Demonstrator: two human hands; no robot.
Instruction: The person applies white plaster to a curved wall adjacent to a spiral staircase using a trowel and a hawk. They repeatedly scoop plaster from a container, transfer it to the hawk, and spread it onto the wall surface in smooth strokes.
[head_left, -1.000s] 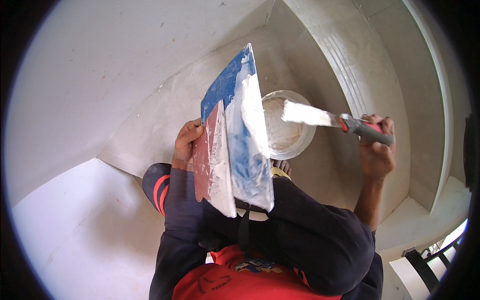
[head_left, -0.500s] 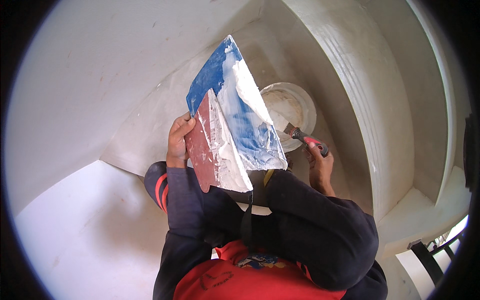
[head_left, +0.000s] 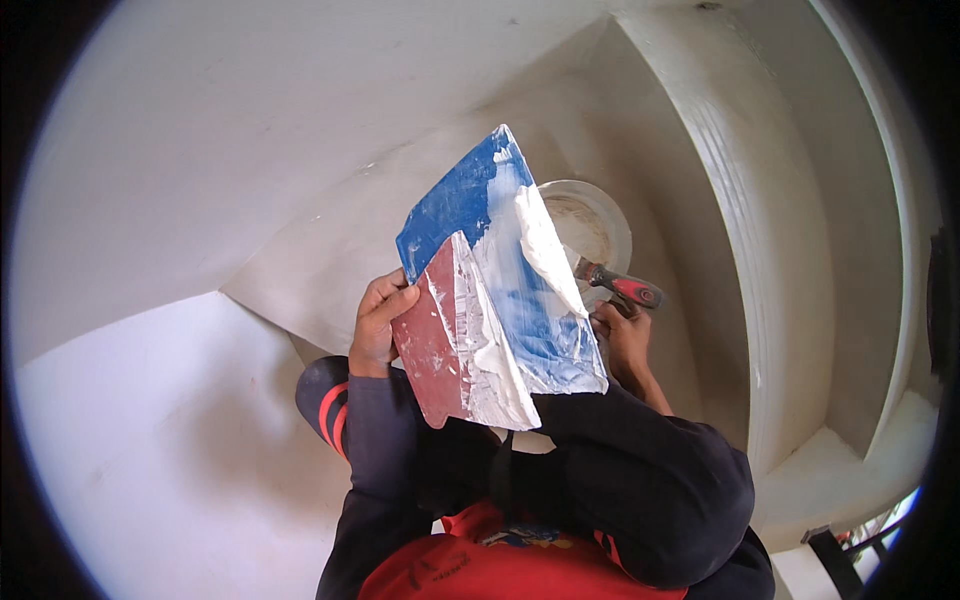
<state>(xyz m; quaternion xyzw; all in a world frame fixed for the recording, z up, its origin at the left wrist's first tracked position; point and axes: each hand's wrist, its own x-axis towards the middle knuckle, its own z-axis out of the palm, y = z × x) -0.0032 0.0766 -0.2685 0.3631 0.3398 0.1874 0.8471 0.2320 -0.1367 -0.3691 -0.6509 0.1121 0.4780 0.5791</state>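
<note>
My left hand is closed on two plastic putty spreaders at their left edge, thumb on top. The larger blue spreader lies partly under the smaller maroon spreader. White putty coats the right side of both, with a thick ridge of putty along the blue one's edge. A putty knife with a black and red handle extends over the bucket's right side, its blade partly hidden. My right hand is just below that handle, fingers curled by the bucket's near side. What they grip is hidden.
Beyond the spreaders stands a round whitish bucket with putty residue inside. A pale wall rises at the left. On the right are curved, step-like ledges. My crossed legs lie below the hands.
The spreaders and my left hand have shifted down and right in view. My right hand has moved lower and left, and the thumb that was over the knife handle is now below it.
</note>
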